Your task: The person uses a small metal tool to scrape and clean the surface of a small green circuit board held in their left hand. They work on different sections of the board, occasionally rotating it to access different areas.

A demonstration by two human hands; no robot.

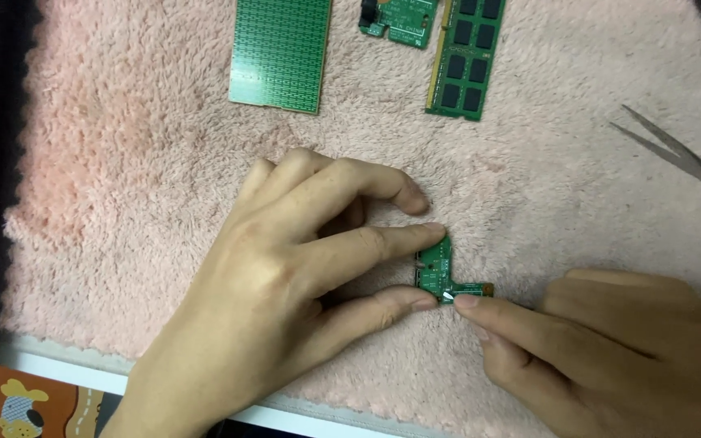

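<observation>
nearest to us our right hand (610, 349) comes in from the lower right, fingers drawn together, one fingertip (466, 302) pressing on the lower edge of the small green circuit board (436, 272). our left hand (285, 276) steadies that board from the other side, index finger and thumb pinching its left edge, the other fingers curled above. the board lies flat near the middle of the pink fluffy mat (123, 186). we judge it light, stiff and thin, with tiny parts that look fragile, so the bare edges seem the safest hold, and the soft pile should keep it from sliding. the mat's near edge and a white ledge (42, 365) run close below our wrists. farther off lie scissor blades (675, 154) at the right, with open mat between, then a perforated green board (279, 53), a small connector board (399, 18) and a memory module (466, 57) along the top.
</observation>
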